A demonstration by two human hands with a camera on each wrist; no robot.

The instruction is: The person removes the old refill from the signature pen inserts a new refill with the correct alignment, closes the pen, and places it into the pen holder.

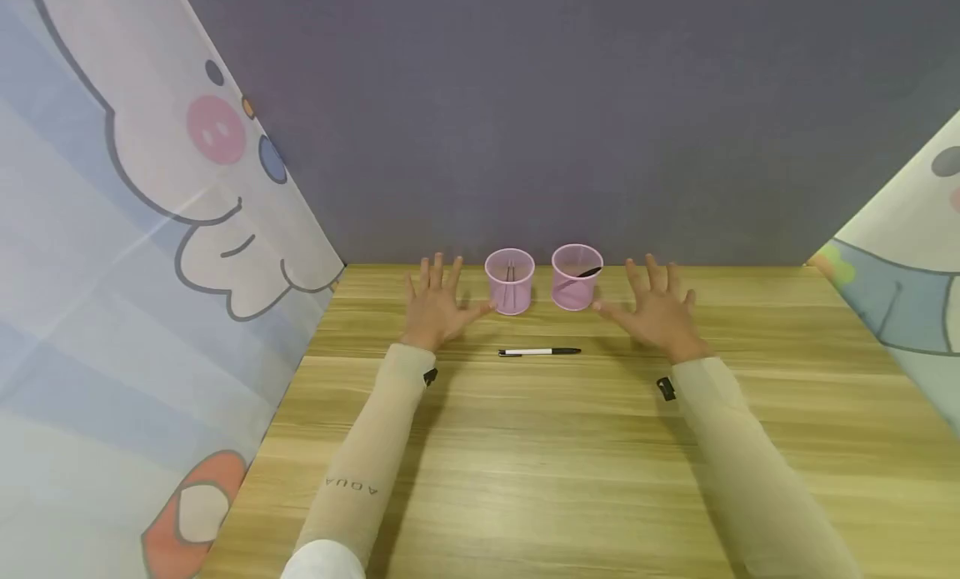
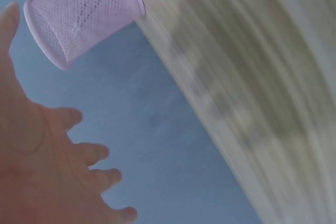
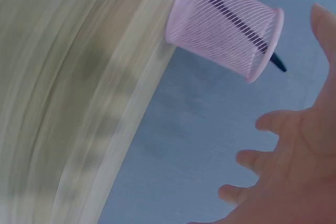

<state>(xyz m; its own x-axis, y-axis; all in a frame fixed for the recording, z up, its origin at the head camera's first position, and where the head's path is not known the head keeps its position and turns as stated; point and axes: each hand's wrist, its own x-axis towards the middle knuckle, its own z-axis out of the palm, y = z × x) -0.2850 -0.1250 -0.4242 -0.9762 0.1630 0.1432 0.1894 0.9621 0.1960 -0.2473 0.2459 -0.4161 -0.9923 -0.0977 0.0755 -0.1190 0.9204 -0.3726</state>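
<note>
Two pink mesh pen cups stand side by side at the back of the table. Inside the left cup are thin dark sticks whose kind I cannot tell. A dark pen leans in the right cup, its tip over the rim. A white and black pen lies crosswise in front of them. My left hand is spread beside the left cup, thumb near its wall. Beyond the right cup my right hand spreads its fingers, thumb toward that cup. Both hands hold nothing.
A dark grey wall rises directly behind the wooden table. Cartoon-printed sheets stand at the left and right sides. Small black clips sit at the wrists.
</note>
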